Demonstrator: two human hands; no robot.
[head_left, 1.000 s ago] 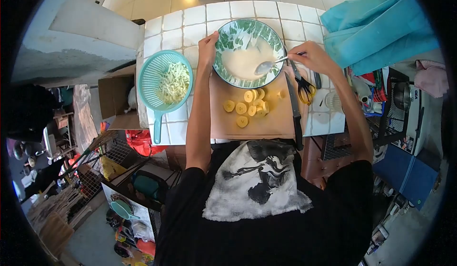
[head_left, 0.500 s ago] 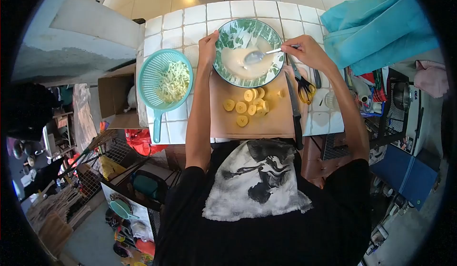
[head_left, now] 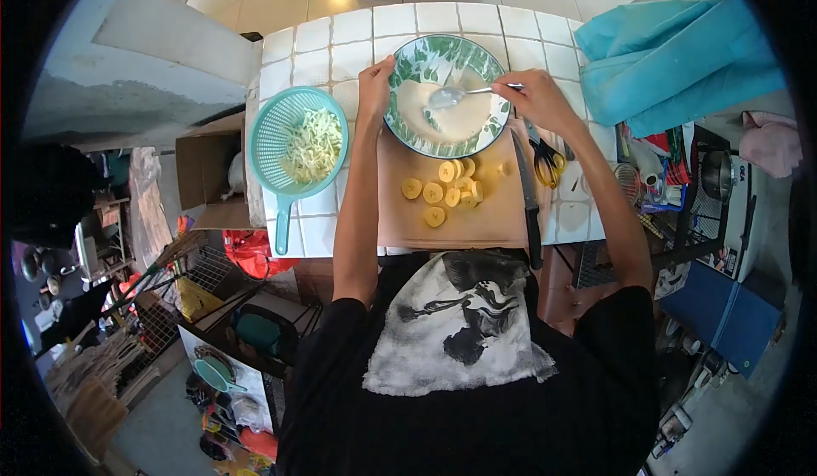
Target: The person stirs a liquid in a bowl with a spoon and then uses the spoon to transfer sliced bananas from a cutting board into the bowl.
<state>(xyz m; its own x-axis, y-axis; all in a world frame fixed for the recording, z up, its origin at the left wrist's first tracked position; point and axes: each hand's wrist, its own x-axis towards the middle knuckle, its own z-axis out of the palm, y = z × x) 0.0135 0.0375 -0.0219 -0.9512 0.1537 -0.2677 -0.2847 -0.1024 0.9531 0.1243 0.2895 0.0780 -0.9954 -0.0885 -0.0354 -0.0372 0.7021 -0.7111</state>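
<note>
A green and white enamel bowl (head_left: 493, 129) of pale batter (head_left: 425, 118) stands at the far end of a cutting board (head_left: 400, 229). My left hand (head_left: 375, 88) grips the bowl's left rim, fingers closed on it. With my right hand (head_left: 529, 97) I hold a metal spoon (head_left: 447, 96) by its handle, its head in the batter. Round yellow slices, perhaps banana (head_left: 434, 216), lie on the board just nearer than the bowl. Along the board's right edge lies a black-handled knife (head_left: 532, 212).
Left of the board, a turquoise strainer (head_left: 281, 188) holds shredded pale-green vegetable (head_left: 313, 148). Scissors (head_left: 547, 161) lie right of the knife, partly under my right forearm. A turquoise cloth (head_left: 672, 59) hangs at the tiled counter's (head_left: 349, 26) right edge.
The spoon has moved left and slightly up through the batter, and my right hand has shifted left with it. My left hand still holds the bowl's rim.
</note>
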